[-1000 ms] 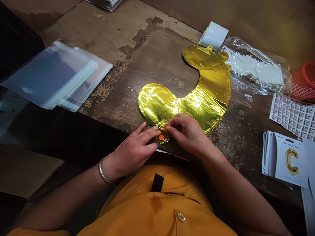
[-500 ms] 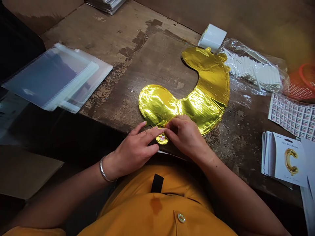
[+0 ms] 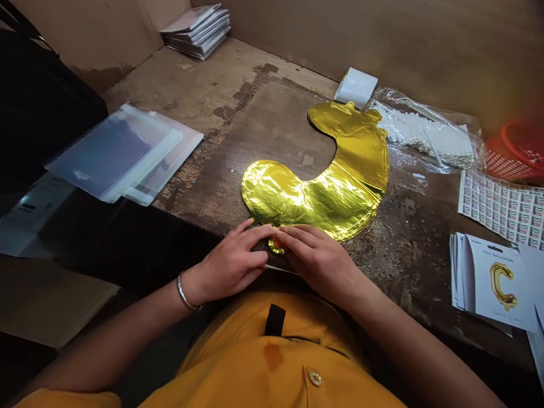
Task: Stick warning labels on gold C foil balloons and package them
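- Left arm [image 3: 110,334]: enters from lower left, angled up toward the body's midline.
- Right arm [image 3: 420,334]: enters from lower right, angled inward to mirror the left.
- Left hand [image 3: 229,260]: back up, fingers [image 3: 254,233] extended and parted; thumb slightly bent, set apart below the index finger.
- Right hand [image 3: 325,263]: back up, fingers [image 3: 297,231] close together, pointing left — thumb hidden beneath.
- Fingertips: meeting at the center — actual contact cannot be told.
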### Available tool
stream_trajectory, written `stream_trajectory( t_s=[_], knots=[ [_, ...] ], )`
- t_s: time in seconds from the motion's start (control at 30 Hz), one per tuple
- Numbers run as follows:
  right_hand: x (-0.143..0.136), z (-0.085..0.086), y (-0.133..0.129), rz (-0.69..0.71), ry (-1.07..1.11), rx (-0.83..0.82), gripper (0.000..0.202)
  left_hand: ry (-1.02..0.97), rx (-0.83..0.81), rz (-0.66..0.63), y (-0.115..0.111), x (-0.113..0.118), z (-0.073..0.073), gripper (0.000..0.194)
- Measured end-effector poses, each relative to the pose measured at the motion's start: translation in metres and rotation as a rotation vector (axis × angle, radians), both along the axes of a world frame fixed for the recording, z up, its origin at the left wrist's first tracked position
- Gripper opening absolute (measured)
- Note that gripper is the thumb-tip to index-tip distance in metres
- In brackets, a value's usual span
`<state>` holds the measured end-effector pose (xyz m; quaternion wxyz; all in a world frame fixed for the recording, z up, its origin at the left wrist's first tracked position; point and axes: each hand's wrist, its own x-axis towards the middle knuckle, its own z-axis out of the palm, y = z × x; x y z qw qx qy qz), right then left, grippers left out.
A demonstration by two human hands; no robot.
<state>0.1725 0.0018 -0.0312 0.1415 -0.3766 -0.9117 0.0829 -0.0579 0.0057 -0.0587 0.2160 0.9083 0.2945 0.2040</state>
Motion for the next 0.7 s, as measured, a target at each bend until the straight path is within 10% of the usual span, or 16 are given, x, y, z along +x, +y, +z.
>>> stream_trajectory(
  t_s=[0.43,0.7],
  knots=[
    [0.001,-0.008,0.012,-0.096,0.262,-0.130,0.015,-0.041,-0.080,-0.010,0.004,-0.004,0.002,0.014],
    [-0.003,-0.004,0.031,-0.551,0.486,-0.401,0.038,-0.064,0.044,0.022,0.006,0.001,0.023,0.012]
  ],
)
